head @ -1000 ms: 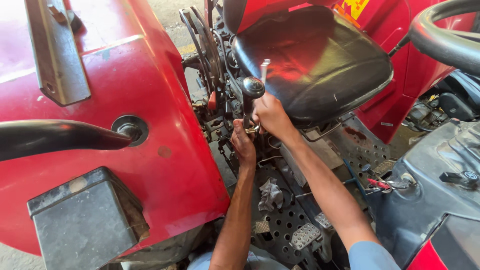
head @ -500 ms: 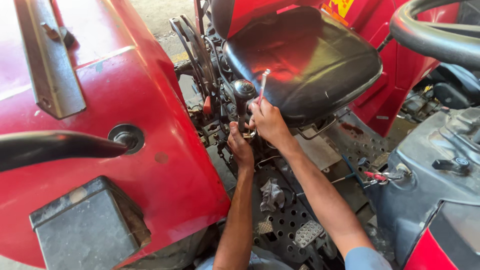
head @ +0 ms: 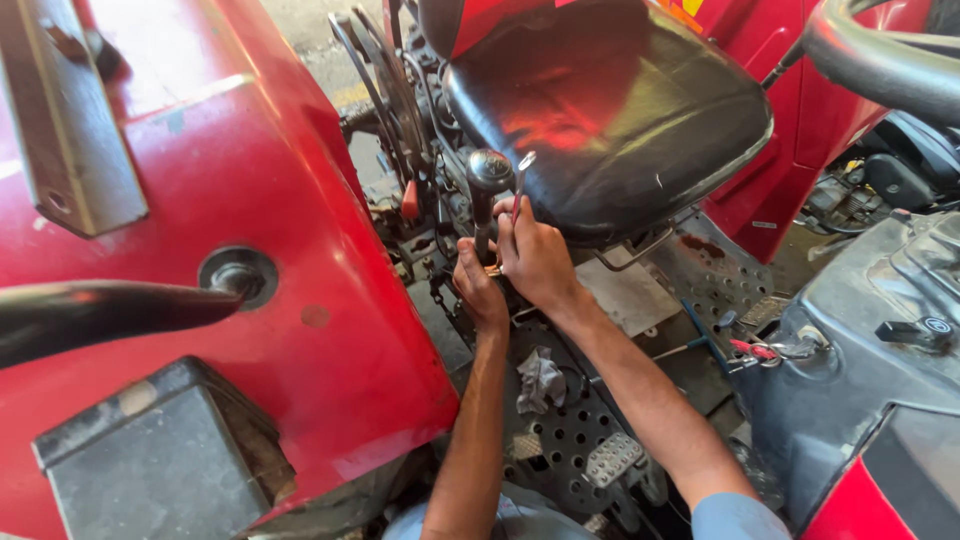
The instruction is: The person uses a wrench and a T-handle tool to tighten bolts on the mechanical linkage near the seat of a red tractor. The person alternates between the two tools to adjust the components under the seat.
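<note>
Both hands have shifted slightly: right hand (head: pixel 538 262) grips a wrench (head: pixel 520 180) upright, left hand (head: pixel 478 290) fingers pinching the fitting beside the lever (head: pixel 487 190).

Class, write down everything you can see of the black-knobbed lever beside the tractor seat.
The lever is a thin dark metal rod topped by a round, glossy black knob. It stands nearly upright just left of the black seat, among grimy linkages. The right hand, holding a slim silver tool, presses against its shaft; the left hand works at its base. Its foot is hidden.
</note>
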